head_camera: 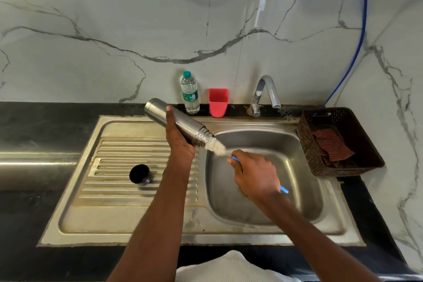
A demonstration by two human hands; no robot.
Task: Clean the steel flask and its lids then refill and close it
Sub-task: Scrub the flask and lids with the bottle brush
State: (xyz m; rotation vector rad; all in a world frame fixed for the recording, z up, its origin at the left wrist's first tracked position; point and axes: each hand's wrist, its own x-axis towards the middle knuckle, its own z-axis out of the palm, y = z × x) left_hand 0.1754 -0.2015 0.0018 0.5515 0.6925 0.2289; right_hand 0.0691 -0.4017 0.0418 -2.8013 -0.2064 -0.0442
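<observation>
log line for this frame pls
stage: scrubbing | left hand: holds flask tilted over sink | right hand: holds brush at mouth | lid: drainboard

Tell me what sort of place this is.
Most likely a kitchen counter: a steel sink with ribbed drainboard set in a dark counter, a tap behind it, and a marble-look wall.

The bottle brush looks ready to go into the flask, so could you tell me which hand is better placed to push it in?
The right hand. It already grips the bottle brush by its blue handle, bristles at the flask's open mouth. The left hand is occupied holding the flask tilted over the sink.
</observation>
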